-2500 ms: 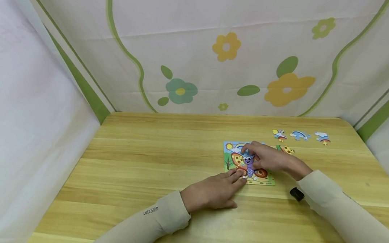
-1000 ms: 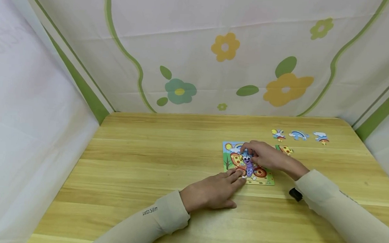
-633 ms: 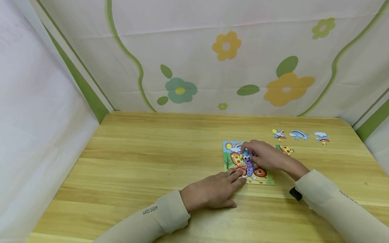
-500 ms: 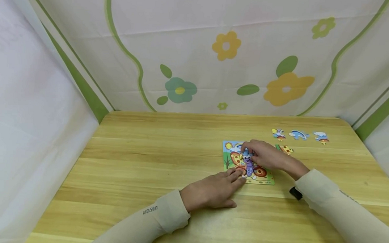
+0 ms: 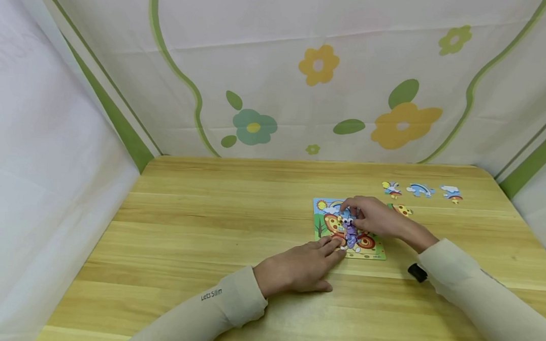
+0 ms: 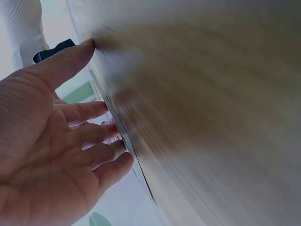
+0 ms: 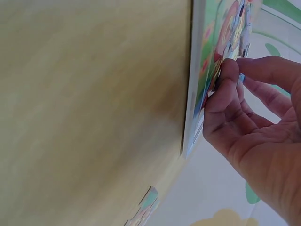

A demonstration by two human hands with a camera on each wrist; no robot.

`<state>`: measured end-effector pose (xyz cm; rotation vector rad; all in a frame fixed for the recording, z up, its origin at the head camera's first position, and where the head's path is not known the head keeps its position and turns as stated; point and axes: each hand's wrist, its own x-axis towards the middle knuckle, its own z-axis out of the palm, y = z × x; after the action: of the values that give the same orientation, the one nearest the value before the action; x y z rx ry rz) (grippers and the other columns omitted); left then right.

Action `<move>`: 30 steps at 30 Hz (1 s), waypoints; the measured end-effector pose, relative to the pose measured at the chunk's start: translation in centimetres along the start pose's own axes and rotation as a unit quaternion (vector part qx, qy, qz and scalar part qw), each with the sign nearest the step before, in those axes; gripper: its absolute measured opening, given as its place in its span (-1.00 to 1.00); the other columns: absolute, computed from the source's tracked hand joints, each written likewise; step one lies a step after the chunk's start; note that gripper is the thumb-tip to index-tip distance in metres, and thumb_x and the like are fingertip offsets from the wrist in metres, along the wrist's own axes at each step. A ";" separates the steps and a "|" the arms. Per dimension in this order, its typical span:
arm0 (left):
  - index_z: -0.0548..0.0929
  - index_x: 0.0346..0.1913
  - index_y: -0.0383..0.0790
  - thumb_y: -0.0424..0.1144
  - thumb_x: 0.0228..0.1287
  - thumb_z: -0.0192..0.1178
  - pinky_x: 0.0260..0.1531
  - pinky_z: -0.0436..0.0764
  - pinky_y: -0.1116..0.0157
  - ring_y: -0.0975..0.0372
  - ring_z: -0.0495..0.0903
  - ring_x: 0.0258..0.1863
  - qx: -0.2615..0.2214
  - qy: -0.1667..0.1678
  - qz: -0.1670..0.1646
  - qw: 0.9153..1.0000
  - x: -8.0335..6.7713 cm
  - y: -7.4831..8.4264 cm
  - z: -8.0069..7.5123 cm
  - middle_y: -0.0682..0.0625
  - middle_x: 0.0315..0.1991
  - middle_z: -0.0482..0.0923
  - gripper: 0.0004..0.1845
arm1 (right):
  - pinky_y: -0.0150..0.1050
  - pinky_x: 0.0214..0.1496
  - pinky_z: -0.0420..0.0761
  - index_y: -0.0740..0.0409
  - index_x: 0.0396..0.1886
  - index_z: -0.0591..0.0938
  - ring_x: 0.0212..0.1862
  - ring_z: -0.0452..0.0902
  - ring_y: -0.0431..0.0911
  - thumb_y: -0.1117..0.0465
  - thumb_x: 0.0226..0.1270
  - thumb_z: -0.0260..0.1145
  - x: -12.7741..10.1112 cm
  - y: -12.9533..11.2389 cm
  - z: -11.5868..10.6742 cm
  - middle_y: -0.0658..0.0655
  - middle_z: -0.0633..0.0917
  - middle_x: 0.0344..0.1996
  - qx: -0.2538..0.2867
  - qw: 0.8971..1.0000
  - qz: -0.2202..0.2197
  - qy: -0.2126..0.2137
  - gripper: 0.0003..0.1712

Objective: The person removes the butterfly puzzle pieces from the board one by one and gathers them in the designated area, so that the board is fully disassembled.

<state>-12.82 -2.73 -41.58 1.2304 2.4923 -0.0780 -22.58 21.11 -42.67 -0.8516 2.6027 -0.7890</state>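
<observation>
Across the lower half of the frame, a light wooden table (image 5: 197,223) with a pale, streaked grain, evenly lit. Behind it, along the top, a white cloth backdrop (image 5: 279,33) printed with yellow and teal flowers, green leaves and curving green stripes. At left, plain white fabric (image 5: 31,155).

The right hand (image 5: 375,218) has edged slightly up the butterfly puzzle board (image 5: 349,229), its fingertips (image 5: 347,208) now curled a touch higher over the butterfly's head.

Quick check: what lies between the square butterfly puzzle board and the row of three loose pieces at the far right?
One loose puzzle piece, green and yellow with red spots, lies on the wooden table between the square butterfly puzzle board and the row of three loose pieces; head view.
</observation>
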 end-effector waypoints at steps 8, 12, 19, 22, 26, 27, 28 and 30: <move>0.06 0.71 -0.10 0.19 0.56 0.12 0.64 0.13 0.29 0.16 -0.10 0.73 -0.001 -0.002 -0.002 1.000 -0.1 0.1 0.0 -0.05 0.74 -0.13 -0.13 | -0.34 -0.33 0.45 0.23 0.11 0.68 -0.32 0.41 -0.15 0.48 0.36 0.30 -0.4 0.0 0.0 0.03 0.58 -0.31 0.013 1.000 -0.004 0.020 -0.65; 0.07 0.71 -0.09 0.19 0.56 0.12 0.64 0.13 0.29 0.16 -0.10 0.73 -0.002 -0.003 -0.002 1.000 -0.1 0.1 0.0 -0.04 0.74 -0.13 -0.14 | -0.33 -0.29 0.50 0.22 0.09 0.70 -0.25 0.44 -0.12 0.49 0.35 0.32 -0.7 -0.2 -0.1 0.05 0.61 -0.28 0.024 0.999 0.001 0.031 -0.66; 0.08 0.70 -0.11 0.19 0.56 0.12 0.64 0.13 0.28 0.15 -0.08 0.73 0.001 -0.001 0.000 1.000 -0.1 0.1 -0.1 -0.06 0.74 -0.11 -0.14 | -0.33 -0.24 0.55 0.22 0.07 0.72 -0.20 0.49 -0.09 0.56 0.26 0.30 -0.8 -0.1 -0.1 0.08 0.63 -0.24 0.027 0.999 0.007 0.040 -0.59; 0.07 0.71 -0.10 0.19 0.56 0.11 0.64 0.13 0.27 0.15 -0.09 0.73 -0.001 -0.003 -0.001 1.000 -0.1 0.1 -0.1 -0.05 0.74 -0.12 -0.14 | -0.33 -0.23 0.55 0.20 0.05 0.74 -0.19 0.48 -0.09 0.57 0.25 0.31 -0.8 0.0 -0.1 0.08 0.63 -0.22 0.019 0.999 0.005 0.040 -0.58; 0.07 0.71 -0.11 0.19 0.56 0.11 0.64 0.14 0.26 0.14 -0.09 0.73 -0.001 -0.002 0.000 1.000 0.0 0.0 -0.1 -0.06 0.74 -0.11 -0.14 | -0.34 -0.22 0.55 0.20 0.06 0.75 -0.18 0.48 -0.08 0.57 0.25 0.33 -0.8 0.2 -0.1 0.10 0.64 -0.17 0.021 0.999 0.007 0.040 -0.58; 0.07 0.70 -0.11 0.19 0.56 0.11 0.64 0.14 0.26 0.14 -0.09 0.73 0.000 -0.002 0.000 1.000 0.0 0.0 -0.1 -0.06 0.74 -0.11 -0.14 | -0.34 -0.22 0.56 0.21 0.06 0.75 -0.18 0.48 -0.08 0.57 0.25 0.33 -0.9 0.2 -0.1 0.10 0.65 -0.15 0.022 0.999 0.006 0.040 -0.58; 0.07 0.70 -0.11 0.19 0.56 0.11 0.64 0.14 0.26 0.14 -0.09 0.73 0.000 -0.002 0.000 1.000 0.0 0.0 -0.1 -0.06 0.74 -0.11 -0.14 | -0.34 -0.21 0.56 0.21 0.07 0.76 -0.17 0.49 -0.08 0.57 0.26 0.34 -0.9 0.2 -0.1 0.10 0.66 -0.14 0.023 0.999 0.005 0.041 -0.58; 0.07 0.70 -0.11 0.19 0.56 0.11 0.64 0.14 0.26 0.14 -0.09 0.73 -0.001 -0.003 0.000 1.000 0.0 0.0 -0.1 -0.06 0.74 -0.12 -0.14 | -0.34 -0.20 0.57 0.20 0.07 0.76 -0.17 0.50 -0.08 0.56 0.26 0.35 -1.0 0.3 -0.2 0.10 0.67 -0.12 0.023 0.999 0.003 0.044 -0.58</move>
<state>-12.80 -2.71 -41.47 1.2275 2.4875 -0.0794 -21.99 21.98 -42.60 -0.8139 2.6499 -0.9017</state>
